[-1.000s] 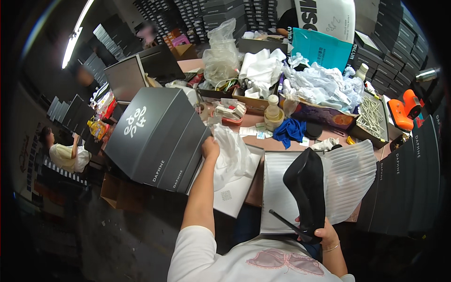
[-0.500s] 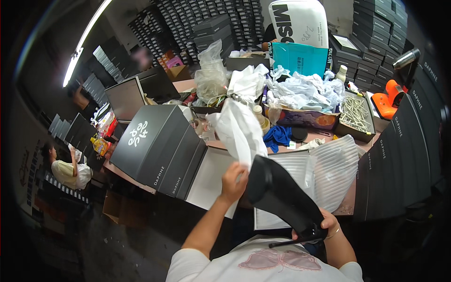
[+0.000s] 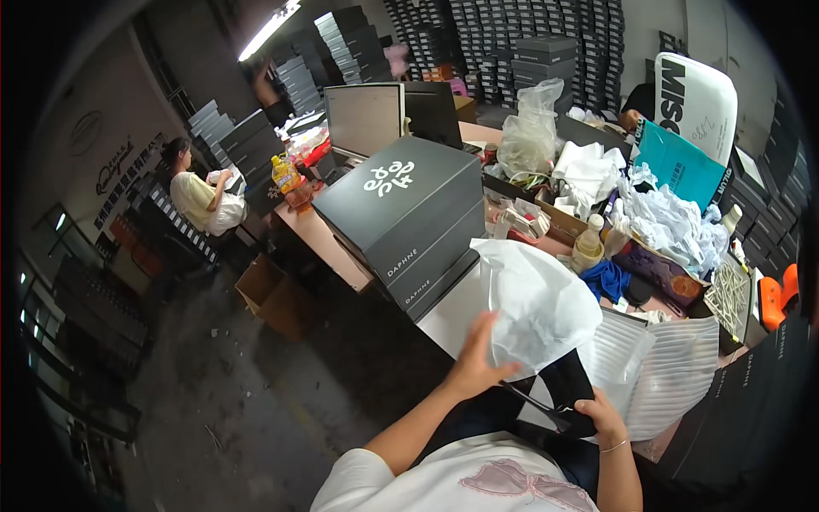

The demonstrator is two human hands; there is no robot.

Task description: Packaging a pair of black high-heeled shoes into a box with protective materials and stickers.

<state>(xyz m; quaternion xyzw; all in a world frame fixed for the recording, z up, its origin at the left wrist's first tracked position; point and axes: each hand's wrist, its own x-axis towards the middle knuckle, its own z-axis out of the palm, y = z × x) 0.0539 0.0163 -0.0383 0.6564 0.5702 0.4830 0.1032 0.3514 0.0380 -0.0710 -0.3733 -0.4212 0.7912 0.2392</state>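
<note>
A black high-heeled boot [image 3: 566, 381] lies tilted in front of me. My right hand [image 3: 602, 415] is closed around its foot end, near the heel. White tissue paper [image 3: 539, 299] covers the boot's upper part, so the top of the shaft is hidden. Against the paper's left lower side rests my left hand [image 3: 479, 362], thumb and fingers spread apart. Beyond the boot, padded white wrapping [image 3: 682, 367] lies over a box on the table.
Dark shoe boxes [image 3: 401, 218] are stacked at left on the pink table [image 3: 328, 247]; more boxes [image 3: 734, 410] rise at right. Crumpled tissue [image 3: 670, 222], a bottle [image 3: 589, 243] and a blue cloth [image 3: 606, 280] lie behind. A person [image 3: 205, 192] sits far left; a carton [image 3: 275, 294] is on the floor.
The tissue paper has come down over the boot's upper part, and my left hand has spread from its pinch. The boot is lower and mostly covered. My view has swung left.
</note>
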